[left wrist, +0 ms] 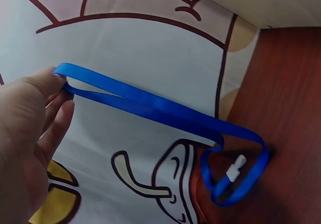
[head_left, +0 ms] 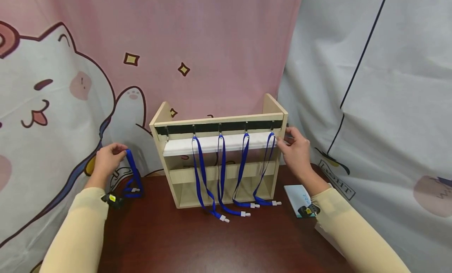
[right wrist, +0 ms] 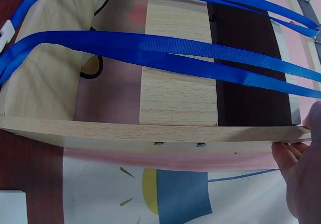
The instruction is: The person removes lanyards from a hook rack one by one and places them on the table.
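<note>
My left hand [head_left: 110, 160] pinches the top of a blue lanyard [left wrist: 145, 103] between thumb and fingers, left of a wooden rack [head_left: 222, 173]. The lanyard's lower part, with a white clip [left wrist: 235, 169], trails down at the table's back edge. My right hand [head_left: 296, 149] grips the rack's right side panel near its top; in the right wrist view the thumb lies on its front edge and fingers on its outer face. Several more blue lanyards [head_left: 221, 167] hang from metal hooks on the rack's dark strip [head_left: 206, 128]. The leftmost hook [head_left: 167, 133] holds no lanyard.
The rack stands upright on a dark reddish table [head_left: 226, 245]. A light blue booklet or box [head_left: 293, 194] lies right of it, and a pale box edge [head_left: 328, 237] shows under my right forearm. Printed curtains [head_left: 226, 49] hang behind.
</note>
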`<action>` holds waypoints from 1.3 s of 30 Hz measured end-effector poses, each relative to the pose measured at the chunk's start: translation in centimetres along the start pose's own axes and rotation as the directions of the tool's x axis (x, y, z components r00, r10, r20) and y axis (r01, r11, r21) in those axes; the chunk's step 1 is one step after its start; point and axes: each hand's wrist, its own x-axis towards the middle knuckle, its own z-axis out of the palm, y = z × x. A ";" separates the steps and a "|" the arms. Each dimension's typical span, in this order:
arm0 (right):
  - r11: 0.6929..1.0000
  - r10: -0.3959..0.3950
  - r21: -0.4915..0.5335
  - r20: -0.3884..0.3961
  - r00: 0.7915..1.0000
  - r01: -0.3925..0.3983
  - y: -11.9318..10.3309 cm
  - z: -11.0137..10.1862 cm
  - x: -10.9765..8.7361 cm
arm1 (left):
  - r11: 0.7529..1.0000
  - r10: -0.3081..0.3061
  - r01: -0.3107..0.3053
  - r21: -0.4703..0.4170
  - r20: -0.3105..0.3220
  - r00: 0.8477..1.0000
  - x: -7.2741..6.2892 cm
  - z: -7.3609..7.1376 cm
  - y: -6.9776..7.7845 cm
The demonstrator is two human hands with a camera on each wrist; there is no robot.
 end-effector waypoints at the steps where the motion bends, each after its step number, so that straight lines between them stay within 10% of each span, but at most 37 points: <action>1: 1.000 0.001 -0.002 -0.002 1.000 -0.001 0.0 0.0 0.0 | 1.000 0.003 -0.003 -0.002 0.003 1.000 -0.1 0.1 -0.2; 39: 0.999 0.023 -0.031 -0.001 1.000 -0.023 -0.2 0.1 -0.2 | 0.999 -0.009 0.009 0.049 0.014 1.000 -5.6 6.2 -9.7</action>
